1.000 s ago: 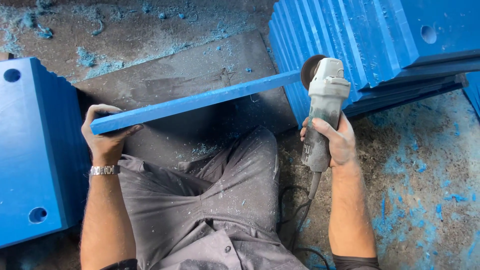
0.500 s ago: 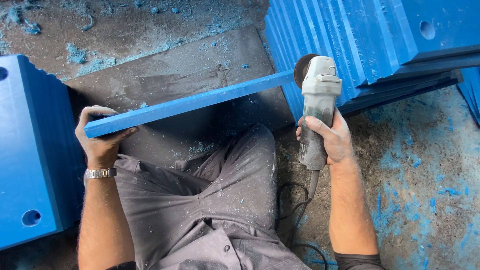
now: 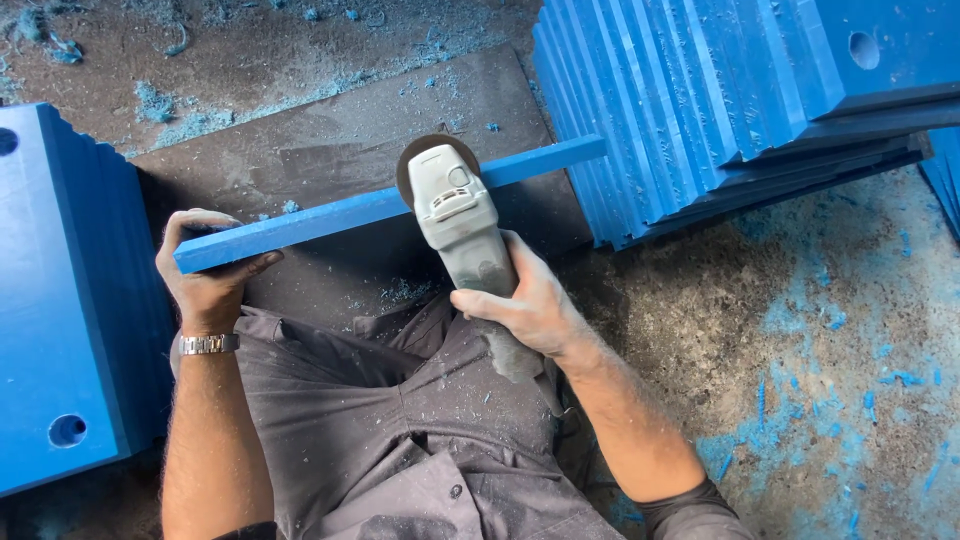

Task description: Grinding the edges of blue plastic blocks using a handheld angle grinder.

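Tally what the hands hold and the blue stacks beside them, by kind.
Blue board: 1, in the left hand
Grinder: 1, in the right hand
Blue stacks: 2, left stack and right stack
Total: 4

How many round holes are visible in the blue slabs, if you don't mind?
3: two in the left stack, top corner and bottom; one in the right stack, top. Others may be hidden.
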